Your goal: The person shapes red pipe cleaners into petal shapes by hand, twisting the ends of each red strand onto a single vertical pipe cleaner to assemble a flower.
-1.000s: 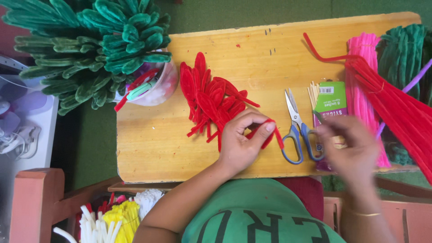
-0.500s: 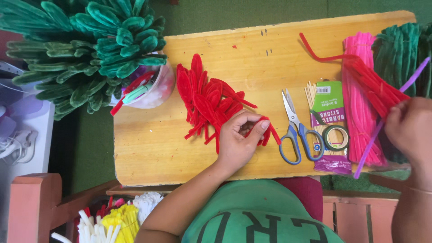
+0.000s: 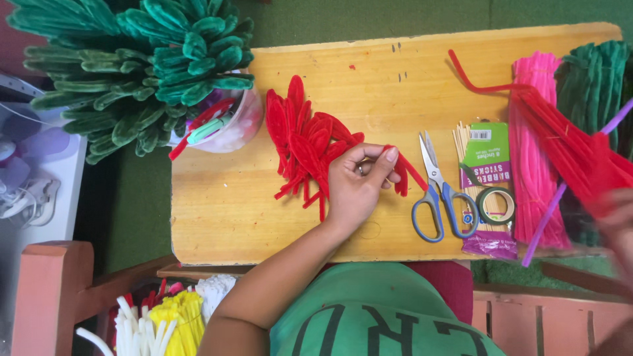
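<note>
On wooden board (image 3: 395, 86), left hand (image 3: 359, 188) pinches red petal (image 3: 399, 173) beside petal pile (image 3: 303, 142); right hand (image 3: 616, 221) blurred among red stems (image 3: 567, 142), grip unclear; scissors (image 3: 438, 188) between.

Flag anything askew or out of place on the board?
One red pipe cleaner has strayed from the red bundle, bent and lying across the wooden board. A purple one lies diagonally over the pink bundle. Otherwise tidy.
</note>
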